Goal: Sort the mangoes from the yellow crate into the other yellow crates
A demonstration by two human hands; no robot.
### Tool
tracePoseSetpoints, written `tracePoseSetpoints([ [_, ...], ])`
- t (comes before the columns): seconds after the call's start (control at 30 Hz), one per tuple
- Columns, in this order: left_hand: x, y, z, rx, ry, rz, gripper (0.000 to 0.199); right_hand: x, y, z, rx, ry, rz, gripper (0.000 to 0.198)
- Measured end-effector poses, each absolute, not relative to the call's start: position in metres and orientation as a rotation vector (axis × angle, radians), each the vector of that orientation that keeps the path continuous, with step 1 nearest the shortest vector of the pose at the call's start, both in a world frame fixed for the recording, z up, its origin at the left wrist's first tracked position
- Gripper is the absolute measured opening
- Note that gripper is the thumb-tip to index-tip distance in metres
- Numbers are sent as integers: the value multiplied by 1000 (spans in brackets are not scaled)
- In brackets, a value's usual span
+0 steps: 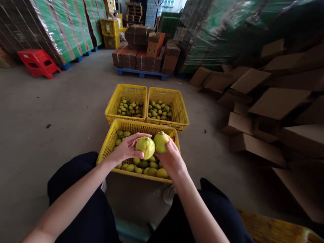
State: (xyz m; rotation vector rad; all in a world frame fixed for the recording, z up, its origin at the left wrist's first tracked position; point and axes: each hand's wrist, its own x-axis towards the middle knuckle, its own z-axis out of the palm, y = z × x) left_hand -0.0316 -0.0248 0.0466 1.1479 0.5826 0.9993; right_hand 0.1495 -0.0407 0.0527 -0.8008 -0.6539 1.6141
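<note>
Above the near yellow crate, my left hand is closed round a yellow-green lemon. Beside it, my right hand grips a second lemon, stem end up. The two fruits are side by side, almost touching. Below them, the near crate holds many yellow and green lemons, partly hidden by my hands and wrists. Behind it stand a left back crate and a right back crate, each with lemons over its bottom.
Open cardboard boxes are heaped on the right. A red stool stands at the far left by wrapped green stacks. Ahead, a blue pallet bears bundled flat cartons. Yellow crates are stacked further back.
</note>
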Motion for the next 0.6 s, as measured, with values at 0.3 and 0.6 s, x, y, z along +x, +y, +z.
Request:
tracePoseSetpoints([
  [0.3,-41,-21,47,1097,701,1163,57,150,-39,53,-912,-980,1375,41],
  [0.6,-37,-16,41,564,946,986,43,135,-44,53,-1062,-953,1519,39],
])
